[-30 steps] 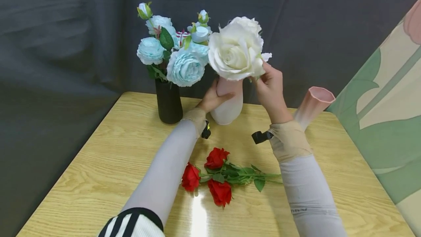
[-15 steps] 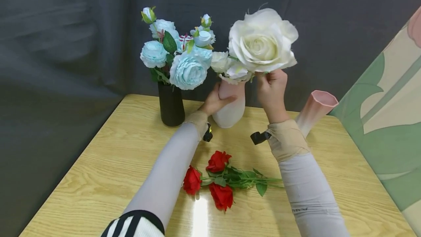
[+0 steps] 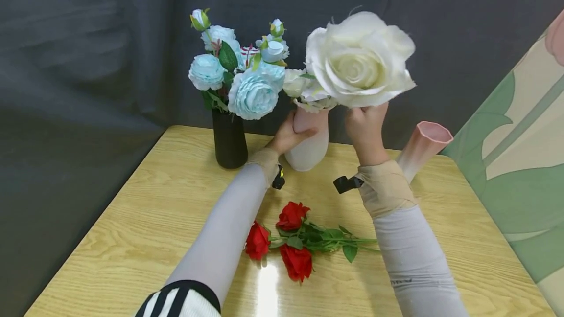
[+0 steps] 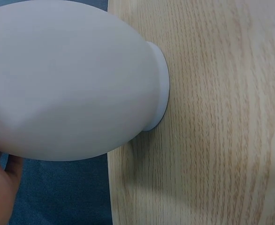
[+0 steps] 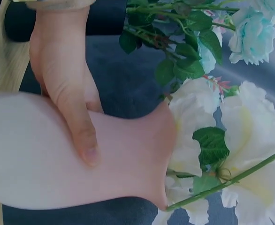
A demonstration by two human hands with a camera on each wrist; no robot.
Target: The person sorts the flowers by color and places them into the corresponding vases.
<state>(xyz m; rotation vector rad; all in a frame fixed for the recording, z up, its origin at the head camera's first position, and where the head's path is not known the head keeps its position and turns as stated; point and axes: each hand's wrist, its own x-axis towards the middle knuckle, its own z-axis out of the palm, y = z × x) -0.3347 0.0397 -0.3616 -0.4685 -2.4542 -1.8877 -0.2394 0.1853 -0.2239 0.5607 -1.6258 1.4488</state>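
Observation:
My left hand (image 3: pixel 288 136) grips the neck of a pink-and-white vase (image 3: pixel 310 146), the thumb lying across its front in the right wrist view. Smaller white flowers (image 3: pixel 296 83) fill the mouth of this vase. My right hand (image 3: pixel 367 131) holds a large white rose (image 3: pixel 359 65) just under its bloom, right of the vase mouth; the bloom hides the fingertips. In the right wrist view a green stem (image 5: pixel 252 171) slants up from the rim of the vase mouth. The foot of the vase (image 4: pixel 158 86) stands on the table in the left wrist view.
A black vase (image 3: pixel 230 138) with light-blue flowers (image 3: pixel 253 96) stands left of the held vase. Several red roses (image 3: pixel 296 261) lie on the wooden table (image 3: pixel 132 219) between my forearms. A ribbed pink vase (image 3: pixel 420 148) stands behind my right wrist.
My right hand has turned the white rose outward to the right, so its bloom moved off the vase mouth and the smaller white flowers show. The left hand stays on the vase.

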